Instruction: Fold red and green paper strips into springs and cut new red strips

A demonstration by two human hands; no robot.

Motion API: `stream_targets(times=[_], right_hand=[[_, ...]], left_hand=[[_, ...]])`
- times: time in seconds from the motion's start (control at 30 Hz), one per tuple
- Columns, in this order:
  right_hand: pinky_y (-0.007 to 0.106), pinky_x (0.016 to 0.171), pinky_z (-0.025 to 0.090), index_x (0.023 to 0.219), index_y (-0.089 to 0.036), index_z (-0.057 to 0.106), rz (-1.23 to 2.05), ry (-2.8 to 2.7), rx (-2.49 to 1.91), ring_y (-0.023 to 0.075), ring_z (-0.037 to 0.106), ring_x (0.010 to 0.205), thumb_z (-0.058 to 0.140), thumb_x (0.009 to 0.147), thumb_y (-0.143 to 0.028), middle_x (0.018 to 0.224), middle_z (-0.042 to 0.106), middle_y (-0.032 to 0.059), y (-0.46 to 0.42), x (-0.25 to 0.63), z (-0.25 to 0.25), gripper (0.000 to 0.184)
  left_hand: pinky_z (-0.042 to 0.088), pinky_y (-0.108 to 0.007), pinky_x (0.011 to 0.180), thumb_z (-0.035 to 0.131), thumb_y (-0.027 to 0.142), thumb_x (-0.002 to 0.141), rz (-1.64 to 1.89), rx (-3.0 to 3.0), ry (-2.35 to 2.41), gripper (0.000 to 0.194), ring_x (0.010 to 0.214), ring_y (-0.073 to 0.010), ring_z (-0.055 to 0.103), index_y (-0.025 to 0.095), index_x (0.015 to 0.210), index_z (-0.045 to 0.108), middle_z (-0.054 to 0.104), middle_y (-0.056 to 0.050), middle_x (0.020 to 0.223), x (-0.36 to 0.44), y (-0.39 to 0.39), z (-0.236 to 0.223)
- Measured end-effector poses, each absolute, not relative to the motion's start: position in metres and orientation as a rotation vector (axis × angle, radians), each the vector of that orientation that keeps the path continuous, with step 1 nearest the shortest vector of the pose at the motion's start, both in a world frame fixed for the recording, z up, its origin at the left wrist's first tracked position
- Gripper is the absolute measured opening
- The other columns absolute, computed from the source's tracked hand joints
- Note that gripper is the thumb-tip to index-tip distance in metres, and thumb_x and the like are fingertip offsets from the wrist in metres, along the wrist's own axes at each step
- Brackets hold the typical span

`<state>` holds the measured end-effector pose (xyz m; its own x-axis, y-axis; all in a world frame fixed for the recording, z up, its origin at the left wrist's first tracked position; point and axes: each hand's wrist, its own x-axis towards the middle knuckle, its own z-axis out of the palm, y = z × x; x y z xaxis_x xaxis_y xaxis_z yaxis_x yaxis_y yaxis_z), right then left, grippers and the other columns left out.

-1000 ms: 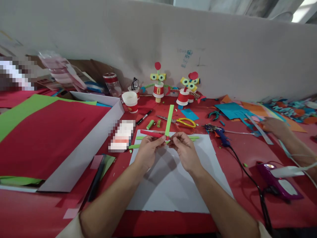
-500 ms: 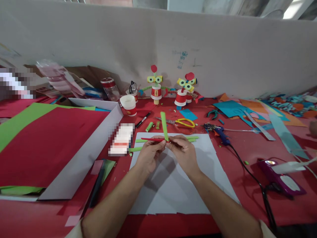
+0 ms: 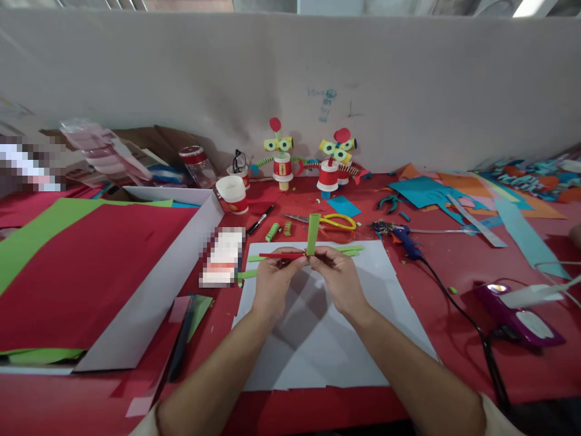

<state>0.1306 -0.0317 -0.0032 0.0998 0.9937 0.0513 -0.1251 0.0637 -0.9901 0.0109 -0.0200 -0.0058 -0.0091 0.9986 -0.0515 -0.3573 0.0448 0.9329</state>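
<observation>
Both hands meet over a white sheet point(image 3: 313, 357) on the red tabletop. My left hand point(image 3: 276, 284) is closed, pinching a red paper strip point(image 3: 279, 255) that points out to the left. Right beside it, my right hand point(image 3: 339, 275) pinches the spot where the red strip meets a green paper strip point(image 3: 313, 233), which stands upright. The fingertips hide the joint. Behind the hands, more green strips point(image 3: 353, 249) lie across the far part of the sheet. Beyond it rest two small folded green paper springs point(image 3: 273, 232) and yellow-handled scissors point(image 3: 339, 222).
Cup figures point(image 3: 282, 166) with paper-spring arms stand against the wall. At the left is a white box point(image 3: 158, 284) holding coloured paper. A glue gun point(image 3: 407, 242) and a purple power strip point(image 3: 521, 318) with cables lie right. Stacked paper cups point(image 3: 232, 195) stand behind.
The upright green strip has turned, showing a broader face and leaning slightly right instead of left. Both hands keep their pinch on the strips. The camera view has shifted slightly.
</observation>
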Motion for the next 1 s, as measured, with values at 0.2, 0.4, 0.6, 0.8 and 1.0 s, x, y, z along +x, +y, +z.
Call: stream_targets(times=[0.2, 0.4, 0.6, 0.8, 1.0], right_hand=[[0.03, 0.072, 0.045, 0.07, -0.02, 0.067, 1.278, -0.954, -1.028, 0.0144, 0.056, 0.067, 0.072, 0.065, -0.033, 0.066, 0.064, -0.0016, -0.032, 0.131, -0.003, 0.014], [0.033, 0.075, 0.045, 0.074, -0.02, 0.071, 1.368, -0.851, -1.039, 0.0163, 0.058, 0.071, 0.077, 0.061, -0.035, 0.07, 0.067, 0.0003, -0.033, 0.129, -0.001, 0.021], [0.029, 0.069, 0.043, 0.074, -0.021, 0.07, 1.098, -0.977, -1.217, 0.015, 0.054, 0.072, 0.079, 0.057, -0.035, 0.079, 0.063, -0.0001, -0.032, 0.129, -0.001, 0.024], [0.028, 0.065, 0.042, 0.076, -0.021, 0.066, 0.911, -1.132, -1.284, 0.0132, 0.05, 0.067, 0.075, 0.062, -0.032, 0.08, 0.057, -0.0009, -0.035, 0.129, 0.001, 0.019], [0.03, 0.071, 0.044, 0.085, -0.023, 0.064, 1.034, -1.262, -1.168, 0.0147, 0.052, 0.074, 0.075, 0.065, -0.028, 0.087, 0.06, 0.0003, -0.037, 0.132, 0.005, 0.023]], left_hand=[[0.046, -0.031, 0.083, 0.078, 0.021, 0.062, 1.267, 0.893, 0.862, 0.026, 0.085, -0.0166, 0.063, 0.019, 0.088, 0.072, 0.072, -0.004, 0.089, 0.014, -0.025, -0.004], [0.047, -0.026, 0.078, 0.079, 0.021, 0.061, 1.233, 0.736, 0.847, 0.016, 0.075, -0.0131, 0.063, 0.016, 0.074, 0.073, 0.072, -0.003, 0.077, 0.013, -0.021, -0.008], [0.046, -0.018, 0.058, 0.08, 0.017, 0.059, 1.099, 0.495, 0.779, 0.014, 0.058, -0.0063, 0.057, 0.014, 0.068, 0.07, 0.066, 0.0, 0.066, 0.005, -0.017, -0.005], [0.052, -0.02, 0.063, 0.077, 0.007, 0.059, 1.009, 0.432, 0.815, 0.019, 0.059, -0.0078, 0.06, 0.013, 0.075, 0.07, 0.067, 0.0, 0.066, 0.001, -0.016, 0.005], [0.051, -0.017, 0.057, 0.076, 0.006, 0.06, 1.007, 0.389, 0.801, 0.016, 0.054, -0.0066, 0.059, 0.014, 0.07, 0.067, 0.064, 0.001, 0.061, 0.0, -0.014, 0.003]])
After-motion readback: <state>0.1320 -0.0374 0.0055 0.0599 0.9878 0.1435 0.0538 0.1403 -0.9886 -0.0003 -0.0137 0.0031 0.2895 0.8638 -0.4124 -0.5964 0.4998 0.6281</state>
